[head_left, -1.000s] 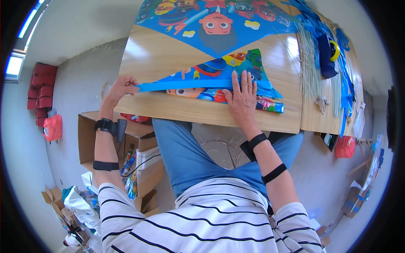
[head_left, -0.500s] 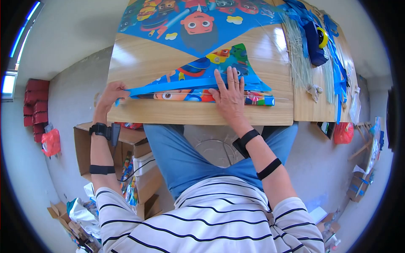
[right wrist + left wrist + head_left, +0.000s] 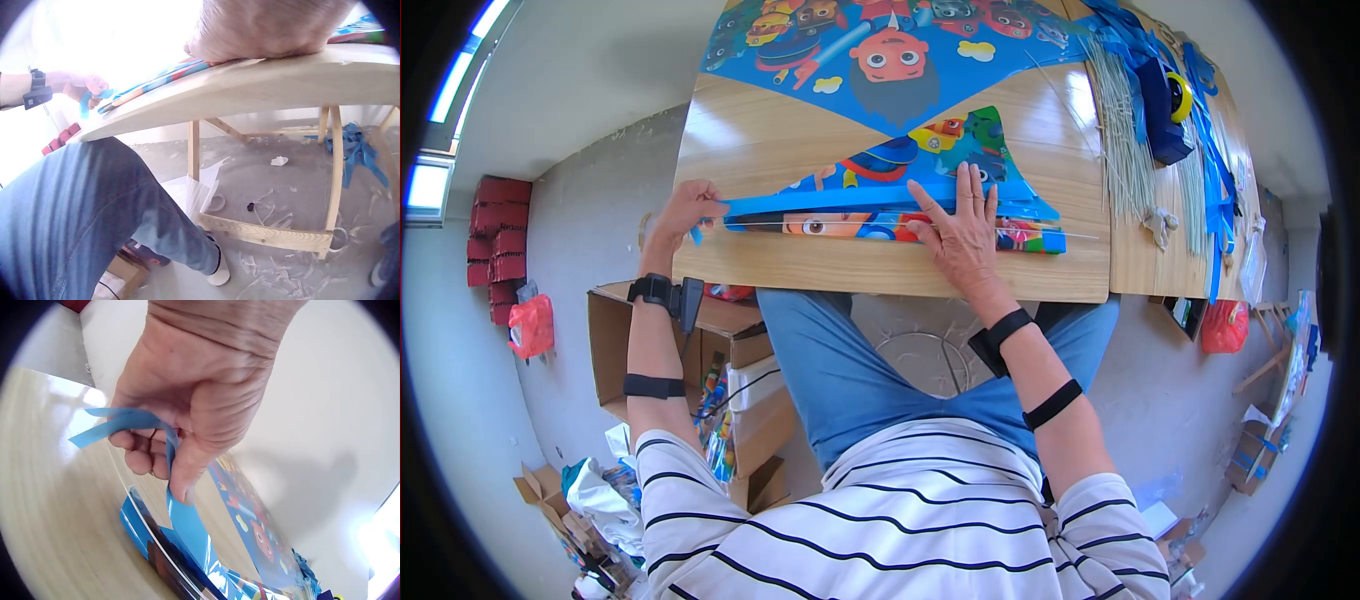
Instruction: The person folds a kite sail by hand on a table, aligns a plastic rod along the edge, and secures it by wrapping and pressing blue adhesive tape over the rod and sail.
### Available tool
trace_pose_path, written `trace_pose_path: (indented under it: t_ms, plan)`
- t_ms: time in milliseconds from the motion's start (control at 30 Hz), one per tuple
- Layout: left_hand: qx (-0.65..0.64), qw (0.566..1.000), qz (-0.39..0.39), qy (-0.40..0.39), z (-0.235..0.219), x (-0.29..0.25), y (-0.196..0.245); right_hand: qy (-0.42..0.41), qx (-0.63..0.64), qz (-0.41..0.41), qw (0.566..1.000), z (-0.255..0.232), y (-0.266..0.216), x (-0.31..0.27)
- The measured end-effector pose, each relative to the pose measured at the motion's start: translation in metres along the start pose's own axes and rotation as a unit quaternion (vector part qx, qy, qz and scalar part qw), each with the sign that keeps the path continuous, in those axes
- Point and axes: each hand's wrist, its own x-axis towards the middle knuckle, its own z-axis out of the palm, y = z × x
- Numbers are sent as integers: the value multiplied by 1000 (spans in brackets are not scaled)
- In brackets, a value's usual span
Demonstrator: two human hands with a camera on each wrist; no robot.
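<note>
In the head view my left hand (image 3: pixel 690 212) pinches the left end of a long blue strip (image 3: pixel 830 200) at the table's left side. The left wrist view shows the strip (image 3: pixel 187 528) between thumb and fingers, its loose tail crossing the palm. My right hand (image 3: pixel 965 235) rests with spread fingers on a folded sheet printed with cartoon figures (image 3: pixel 880 172), over the strip's right part. Along the sheet's near edge runs a thin pale rod (image 3: pixel 1072 234), partly hidden under the right hand. In the right wrist view only the heel of that hand (image 3: pixel 269 28) shows.
A larger printed sheet (image 3: pixel 890 95) lies farther back on the wooden table (image 3: pixel 740 150). At the right are a bundle of thin rods (image 3: pixel 1122 150), blue strips (image 3: pixel 1222 215) and a tape dispenser (image 3: pixel 1165 115). An open cardboard box (image 3: pixel 610 350) stands below the left arm.
A loose tail of the strip has come to hang below the left hand. The right index finger has spread leftward from the others on the sheet. The head view has also shifted.
</note>
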Motion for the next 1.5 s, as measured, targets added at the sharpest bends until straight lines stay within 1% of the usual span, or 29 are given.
trace_pose_path:
  t_ms: [300, 400, 500, 600, 700, 733, 800, 900, 967, 1033, 1100, 1167, 1267, 1400, 1500]
  plan:
    - [7, 1000, 2, 12, -1, 4, -4, 2, -15, -10, 1000, -2, -3, 0]
    - [28, 999, 10, -15, -11, 3, -6, 2, -17, -9, 1000, -2, -4, 0]
    - [37, 999, -23, -30, -23, -10, 0, 1, -18, -8, 1000, -2, -4, 0]
    - [-59, 997, -20, -40, -27, -21, -3, 8, -15, -8, 1000, -2, -4, 0]
    - [-109, 994, -18, -14, -19, -24, 7, 14, -13, -8, 1000, -1, -4, 0]
    - [-117, 993, 4, -15, -14, -24, 12, 15, -12, -8, 1000, -1, -4, 0]
    - [-132, 990, 49, -16, 4, -26, 40, 17, -10, -8, 1000, -1, -4, 0]
    - [-122, 987, 94, -49, 42, -26, 80, 19, -3, -8, 1000, -2, -4, 0]
    - [-60, 991, 113, -44, 78, -19, 106, 20, 0, -7, 1000, -1, -4, 0]
    - [-78, 991, 107, -14, 129, -19, 134, 24, 3, -11, 1000, 0, -3, -1]
    - [-57, 994, 91, -10, 172, -8, 149, 30, 4, -13, 999, 0, -1, -1]
    - [-84, 991, 101, -7, 208, 6, 150, 35, 5, -17, 999, 1, 0, -2]
    - [-99, 988, 117, -2, 236, 25, 139, 27, 13, -7, 1000, -1, -1, -2]
    - [-56, 992, 114, 4, 241, 32, 130, 24, 21, -3, 999, -2, -1, -3]
    - [-95, 990, 105, -9, 241, 34, 127, 28, 22, -5, 999, -2, -2, -2]
